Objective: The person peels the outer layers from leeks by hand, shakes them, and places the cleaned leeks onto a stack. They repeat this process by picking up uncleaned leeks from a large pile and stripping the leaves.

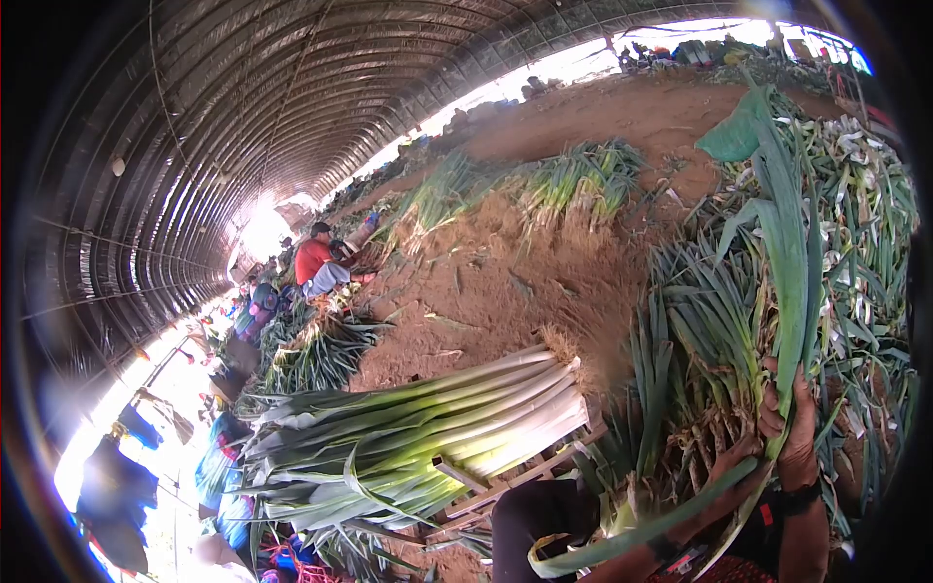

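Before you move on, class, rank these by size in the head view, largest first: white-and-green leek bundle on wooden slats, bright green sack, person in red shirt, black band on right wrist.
1. Leek bundle, clearly largest
2. Green sack and person: too alike to rank
3. Black band, smallest

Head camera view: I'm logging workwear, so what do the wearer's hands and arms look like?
The left hand and right hand are gloveless. A black band circles the right wrist; a dark band seems to cross the left. Visible forearms are sleeveless.
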Demonstrator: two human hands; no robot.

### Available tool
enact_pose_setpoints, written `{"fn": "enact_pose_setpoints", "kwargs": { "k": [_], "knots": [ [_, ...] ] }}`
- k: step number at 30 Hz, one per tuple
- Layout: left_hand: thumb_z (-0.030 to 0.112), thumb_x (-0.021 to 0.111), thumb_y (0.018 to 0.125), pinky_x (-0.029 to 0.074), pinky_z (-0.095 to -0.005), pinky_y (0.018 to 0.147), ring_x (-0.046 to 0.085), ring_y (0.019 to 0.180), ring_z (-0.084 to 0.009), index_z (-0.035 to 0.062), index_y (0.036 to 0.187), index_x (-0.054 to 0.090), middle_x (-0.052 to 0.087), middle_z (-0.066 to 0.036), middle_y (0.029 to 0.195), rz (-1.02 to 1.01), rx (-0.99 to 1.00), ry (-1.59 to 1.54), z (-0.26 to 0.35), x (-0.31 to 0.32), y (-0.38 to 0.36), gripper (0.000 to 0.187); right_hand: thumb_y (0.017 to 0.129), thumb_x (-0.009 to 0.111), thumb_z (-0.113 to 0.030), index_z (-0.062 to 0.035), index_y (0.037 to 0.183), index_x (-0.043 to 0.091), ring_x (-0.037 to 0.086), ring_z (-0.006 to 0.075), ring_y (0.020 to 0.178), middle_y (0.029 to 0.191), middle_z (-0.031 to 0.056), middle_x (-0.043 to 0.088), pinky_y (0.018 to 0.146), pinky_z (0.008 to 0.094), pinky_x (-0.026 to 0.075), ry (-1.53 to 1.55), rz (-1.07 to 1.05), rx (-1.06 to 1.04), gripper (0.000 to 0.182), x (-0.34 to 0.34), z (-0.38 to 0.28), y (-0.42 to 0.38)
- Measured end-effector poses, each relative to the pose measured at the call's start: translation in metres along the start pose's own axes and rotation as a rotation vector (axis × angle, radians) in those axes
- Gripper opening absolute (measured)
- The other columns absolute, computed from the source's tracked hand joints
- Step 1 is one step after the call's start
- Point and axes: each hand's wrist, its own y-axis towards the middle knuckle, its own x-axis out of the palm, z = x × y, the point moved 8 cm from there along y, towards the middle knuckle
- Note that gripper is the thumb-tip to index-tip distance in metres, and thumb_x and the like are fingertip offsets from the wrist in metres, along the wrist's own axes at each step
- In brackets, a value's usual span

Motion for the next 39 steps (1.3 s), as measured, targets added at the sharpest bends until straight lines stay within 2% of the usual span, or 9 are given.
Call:
{"fn": "enact_pose_setpoints", "kwargs": {
  "k": [13,16,17,21,22,24,29,38,39],
  "knots": [
    [0.000,0.064,0.080,0.048,-0.0387,0.081,0.055,0.093,-0.0394,0.0019,0.106,0.051,0.053,-0.017,0.102,0.087,0.049,0.143,0.000,-0.007,-0.019,0.030,0.093,0.053,-0.055,-0.0055,0.120,0.055,0.042,0.0076,0.039,0.066,0.0007,0.055,0.034,0.0206,0.030,-0.173,0.171,0.065,0.056,0.008,0.001,-0.004],
    [0.002,0.061,0.085,0.047,-0.0364,0.079,0.057,0.091,-0.0323,0.0025,0.107,0.051,0.054,-0.016,0.102,0.121,0.232,0.116,0.027,-0.013,-0.021,0.024,0.095,0.052,-0.052,-0.0060,0.120,0.056,0.041,0.0074,0.039,0.065,-0.0001,0.055,0.034,0.0210,0.031,-0.124,0.297,0.003,0.053,-0.008,-0.012,0.000],
    [0.003,0.061,0.085,0.047,-0.0360,0.079,0.056,0.090,-0.0310,0.0026,0.107,0.052,0.055,-0.015,0.101,0.131,0.177,0.106,0.020,-0.009,-0.023,0.023,0.095,0.053,-0.050,-0.0066,0.121,0.055,0.049,0.0095,0.047,0.077,0.0033,0.061,0.040,0.0224,0.039,-0.138,0.144,0.014,0.051,-0.025,-0.019,0.007],
    [0.006,0.060,0.088,0.047,-0.0346,0.077,0.056,0.088,-0.0258,0.0029,0.104,0.053,0.056,-0.012,0.099,0.188,-0.183,-0.036,-0.006,-0.043,-0.046,0.018,0.093,0.055,-0.052,-0.0117,0.127,0.054,0.048,0.0080,0.061,0.081,-0.0026,0.057,0.052,0.0235,0.041,-0.154,0.458,-0.193,0.053,-0.009,-0.053,-0.002],
    [0.006,0.060,0.089,0.047,-0.0342,0.076,0.056,0.088,-0.0246,0.0030,0.104,0.053,0.056,-0.012,0.098,0.201,-0.275,-0.101,-0.016,-0.048,-0.055,0.017,0.093,0.056,-0.051,-0.0121,0.123,0.054,0.050,0.0084,0.065,0.083,-0.0019,0.057,0.055,0.0239,0.042,-0.066,0.266,-0.034,0.049,-0.047,-0.039,0.016],
    [0.008,0.059,0.090,0.047,-0.0335,0.075,0.056,0.087,-0.0220,0.0032,0.103,0.054,0.057,-0.010,0.096,0.189,-0.383,-0.144,-0.034,-0.045,-0.064,0.015,0.093,0.058,-0.048,-0.0120,0.099,0.053,0.048,0.0120,0.050,0.071,0.0035,0.057,0.045,0.0268,0.042,-0.058,0.416,-0.169,0.036,-0.024,-0.060,0.002],
    [0.013,0.063,0.092,0.045,-0.0300,0.069,0.052,0.076,-0.0135,0.0034,0.089,0.056,0.055,-0.002,0.080,0.240,-0.241,0.275,-0.054,-0.047,-0.071,0.012,0.092,0.061,-0.047,-0.0051,0.100,0.054,0.046,0.0114,0.047,0.070,0.0072,0.058,0.041,0.0250,0.038,-0.083,0.344,-0.260,0.043,-0.024,-0.084,0.000],
    [0.011,0.064,0.087,0.049,-0.0378,0.068,0.060,0.075,-0.0211,0.0005,0.093,0.058,0.063,-0.010,0.085,0.317,-0.708,0.177,-0.249,-0.112,-0.246,0.014,0.095,0.057,-0.048,-0.0056,0.095,0.056,0.049,0.0108,0.047,0.068,0.0057,0.060,0.041,0.0235,0.038,-0.237,0.410,-0.516,0.042,-0.029,-0.132,-0.019],
    [0.013,0.065,0.086,0.050,-0.0414,0.070,0.063,0.077,-0.0279,-0.0003,0.094,0.059,0.066,-0.014,0.087,0.143,-0.607,0.620,-0.260,-0.124,-0.265,0.017,0.095,0.057,-0.047,-0.0056,0.097,0.055,0.049,0.0110,0.047,0.068,0.0057,0.060,0.041,0.0235,0.038,-0.219,0.388,-0.490,0.042,-0.027,-0.130,-0.019]
  ]
}}
